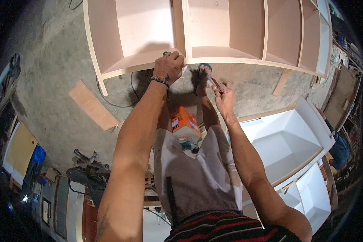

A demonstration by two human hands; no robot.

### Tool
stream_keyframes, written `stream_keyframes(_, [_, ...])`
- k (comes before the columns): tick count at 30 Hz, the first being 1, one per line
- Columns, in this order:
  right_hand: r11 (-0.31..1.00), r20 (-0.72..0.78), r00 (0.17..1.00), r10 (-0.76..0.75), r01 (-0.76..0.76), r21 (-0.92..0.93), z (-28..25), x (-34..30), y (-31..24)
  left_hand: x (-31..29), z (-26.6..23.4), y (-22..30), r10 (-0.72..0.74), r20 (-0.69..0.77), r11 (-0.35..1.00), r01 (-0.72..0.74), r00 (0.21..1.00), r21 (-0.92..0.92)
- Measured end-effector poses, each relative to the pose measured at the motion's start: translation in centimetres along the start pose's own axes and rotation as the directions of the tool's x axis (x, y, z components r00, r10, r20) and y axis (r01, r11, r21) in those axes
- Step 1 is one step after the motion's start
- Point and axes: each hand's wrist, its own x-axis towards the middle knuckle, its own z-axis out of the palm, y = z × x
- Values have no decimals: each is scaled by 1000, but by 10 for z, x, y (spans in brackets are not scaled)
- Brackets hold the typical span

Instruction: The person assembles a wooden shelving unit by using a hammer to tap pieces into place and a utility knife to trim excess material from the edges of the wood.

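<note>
A pale wooden cabinet frame with several compartments lies across the far side. At its near edge, left of a divider, my left hand rests with fingers curled together. What they hold, if anything, is hidden; a small whitish bit shows beside the fingers. A dark beaded bracelet is on that wrist. My right hand is closed around a slim tool with a pale, flat-looking shaft and a dark reddish handle. Its tip points up and left toward the cabinet's edge; its exact kind is unclear.
Between my legs stands an orange box-like container. A loose board lies on the concrete floor at left, near a black cable. White-lined cabinets stand at right. Dark equipment sits at lower left.
</note>
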Motion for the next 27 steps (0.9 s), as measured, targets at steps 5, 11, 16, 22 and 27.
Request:
stream_keyframes(5, [994,39,993,108,-109,28,-5,42,-51,-9,5,-6,-30,-13,999,30,999,-35])
stream_keyframes(11, [705,301,783,545,-622,341,55,76,-67,2,5,2,-57,124,998,58,991,-5])
stream_keyframes(16, [439,220,667,712,-667,602,97,78,-73,-2,2,-1,-2,-12,999,2,1000,-53])
stream_keyframes(22, [461,79,746,661,-488,741,109,67,-100,-10,-7,0,-128,-40,985,123,991,-121])
stream_keyframes(27, [394,67,664,745,-518,759,110,67,-117,-60,-57,-21,-341,-452,933,240,825,-266])
